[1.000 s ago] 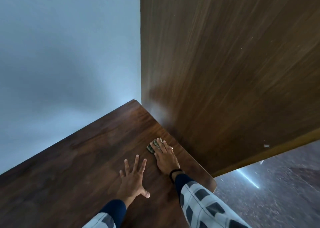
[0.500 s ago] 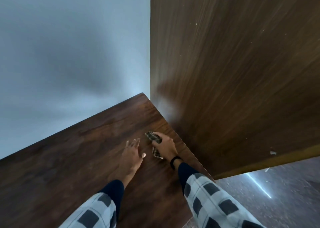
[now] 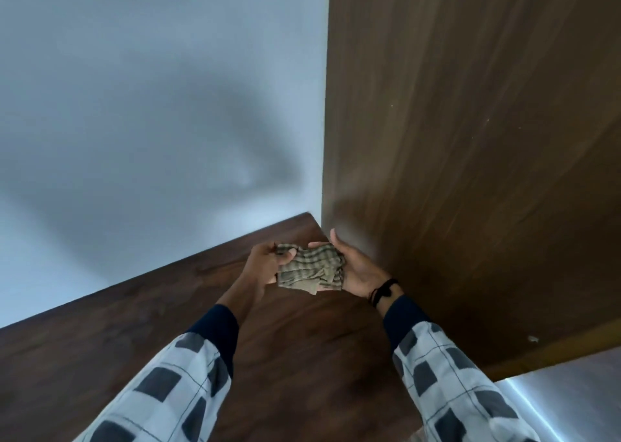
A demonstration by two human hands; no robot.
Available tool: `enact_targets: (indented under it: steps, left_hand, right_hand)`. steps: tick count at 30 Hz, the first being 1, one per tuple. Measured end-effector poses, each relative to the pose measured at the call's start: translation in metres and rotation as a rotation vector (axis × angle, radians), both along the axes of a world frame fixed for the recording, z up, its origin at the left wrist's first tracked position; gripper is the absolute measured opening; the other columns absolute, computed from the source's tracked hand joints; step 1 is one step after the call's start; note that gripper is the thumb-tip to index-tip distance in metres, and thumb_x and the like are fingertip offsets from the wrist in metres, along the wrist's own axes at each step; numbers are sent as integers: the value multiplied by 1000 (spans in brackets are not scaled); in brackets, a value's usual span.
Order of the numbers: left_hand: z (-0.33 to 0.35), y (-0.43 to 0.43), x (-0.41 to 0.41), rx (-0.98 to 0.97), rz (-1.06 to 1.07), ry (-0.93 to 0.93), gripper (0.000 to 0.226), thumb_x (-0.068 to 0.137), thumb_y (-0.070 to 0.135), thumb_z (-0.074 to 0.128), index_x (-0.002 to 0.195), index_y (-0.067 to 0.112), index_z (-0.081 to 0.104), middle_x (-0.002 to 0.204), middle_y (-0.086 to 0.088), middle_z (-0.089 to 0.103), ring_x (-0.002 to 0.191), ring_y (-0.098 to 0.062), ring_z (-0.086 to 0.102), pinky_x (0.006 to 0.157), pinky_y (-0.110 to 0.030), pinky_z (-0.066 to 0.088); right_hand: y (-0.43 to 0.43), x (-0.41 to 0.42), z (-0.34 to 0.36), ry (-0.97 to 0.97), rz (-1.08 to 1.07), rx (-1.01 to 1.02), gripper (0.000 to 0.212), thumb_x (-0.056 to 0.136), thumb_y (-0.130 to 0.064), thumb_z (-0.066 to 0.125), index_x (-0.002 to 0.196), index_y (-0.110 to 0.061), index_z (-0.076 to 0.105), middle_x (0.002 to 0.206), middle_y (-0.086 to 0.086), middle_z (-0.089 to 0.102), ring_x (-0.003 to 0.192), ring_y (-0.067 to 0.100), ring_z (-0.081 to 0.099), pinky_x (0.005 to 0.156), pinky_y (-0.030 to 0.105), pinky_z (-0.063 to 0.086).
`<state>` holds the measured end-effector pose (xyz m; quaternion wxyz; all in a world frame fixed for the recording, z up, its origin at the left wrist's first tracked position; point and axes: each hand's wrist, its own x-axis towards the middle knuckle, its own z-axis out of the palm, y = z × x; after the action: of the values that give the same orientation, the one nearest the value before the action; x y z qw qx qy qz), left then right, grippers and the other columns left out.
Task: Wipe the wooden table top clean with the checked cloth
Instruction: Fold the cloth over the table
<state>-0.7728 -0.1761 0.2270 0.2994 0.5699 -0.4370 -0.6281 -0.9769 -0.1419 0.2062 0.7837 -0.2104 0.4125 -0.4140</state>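
The left hand (image 3: 263, 265), bare and loose over the wooden table top (image 3: 151, 324) half a second ago, now curls its fingers round the left end of the checked cloth (image 3: 309, 267). The cloth is bunched up, lifted above the far right corner. The right hand (image 3: 358, 272) cups its right end, fingertips curled over it.

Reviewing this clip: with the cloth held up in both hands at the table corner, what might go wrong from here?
1. The checked cloth is bunched between the left hand and right hand, off the table top; set down crumpled, it would likely wipe only a narrow strip.
2. A loose corner hangs below the grip and might slip free.
3. The right hand is beside the wooden panel and may knock it.
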Motion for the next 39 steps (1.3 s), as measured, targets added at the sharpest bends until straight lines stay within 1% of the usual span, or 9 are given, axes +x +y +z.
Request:
enact_targets:
  steps: [7,11,15,19,23,28,34,36,39]
  left_hand:
    - [39,15,27,-45,127,65,23,92,19,72,109,3,67,103,-13,76,87,-23,74,68,-32,60]
    - [48,30,38,-44,212,178,32,91,16,72,114,-6,66,106,-23,73,102,-41,70,95,-56,54]
    - [49,39,48,-44,286,173,27,95,23,68,108,-1,69,105,-19,74,93,-36,73,88,-49,58]
    - [52,53,72,133,348,91,61,84,68,61,87,7,59,69,-8,55,56,-17,49,56,-26,45]
    - [74,72,90,333,210,394,106,71,90,44,112,-5,64,105,-20,71,94,-33,71,68,-38,62]
    - [114,78,125,210,342,755,56,92,43,66,127,-2,61,125,-22,66,112,-35,67,85,-49,60]
    - [154,95,183,45,401,837,28,97,7,60,121,-5,58,122,-25,66,110,-36,65,84,-54,58]
    - [164,104,202,10,384,901,24,98,8,59,116,-7,59,112,-26,70,107,-38,65,80,-54,59]
    - [169,113,223,-34,348,946,27,98,11,58,117,-9,58,112,-27,70,110,-38,65,85,-54,57]
  right_hand:
    - [2,21,38,427,0,-153,28,90,-26,77,112,-9,72,109,6,77,97,19,73,79,32,59]
    - [6,35,54,401,-58,-125,26,92,-24,74,112,-7,72,106,7,78,96,21,74,81,36,60]
    - [20,51,66,527,-5,-358,12,94,-21,72,104,-16,76,104,2,77,100,21,73,92,40,58]
    - [33,74,80,758,-86,-652,9,97,-9,66,104,-4,70,93,-4,68,90,17,68,85,32,57]
    - [48,103,104,916,-73,-906,23,96,-1,62,115,-11,71,107,-3,72,100,8,65,84,12,48]
    - [61,140,116,1242,-28,-1309,43,84,5,66,111,-28,77,128,-13,61,120,-5,42,103,12,28]
    - [77,194,151,617,-243,-824,51,90,14,50,117,-24,73,141,-4,52,134,15,51,96,20,49]
    - [76,216,158,248,-283,-491,28,99,-15,60,125,-20,68,138,7,58,126,28,60,97,38,55]
    - [77,245,169,115,-55,-289,53,94,-53,65,130,-15,64,130,15,67,115,36,67,94,48,57]
